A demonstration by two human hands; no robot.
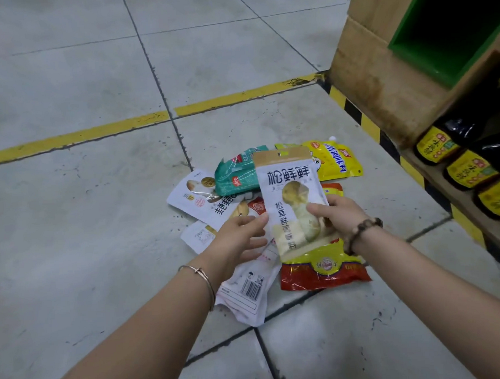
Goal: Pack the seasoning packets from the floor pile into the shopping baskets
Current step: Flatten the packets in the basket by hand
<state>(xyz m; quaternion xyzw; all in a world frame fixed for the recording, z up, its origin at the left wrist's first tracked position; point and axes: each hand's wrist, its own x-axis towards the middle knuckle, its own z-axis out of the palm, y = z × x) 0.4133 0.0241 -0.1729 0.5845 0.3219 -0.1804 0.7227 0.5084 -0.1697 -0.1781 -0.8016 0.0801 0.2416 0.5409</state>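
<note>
A pile of seasoning packets (243, 201) lies on the tiled floor in the middle of the view. My right hand (338, 214) grips a white packet with a tan top and a mushroom picture (289, 187), held upright above the pile. My left hand (239, 238) hovers at the packet's left edge, fingers relaxed, its fingertips at the edge and holding nothing. In the pile are a teal packet (236, 172), a yellow packet (336, 159), a red-and-yellow packet (321, 272), and white packets (244, 292). No shopping basket is in view.
A wooden shelf unit (381, 77) stands at the right, with dark sauce bottles with yellow labels (468, 168) on its low shelf. A green bin (442, 29) sits above. A yellow floor line (97, 133) crosses behind the pile. Yellow-black hazard tape (369, 126) edges the shelf.
</note>
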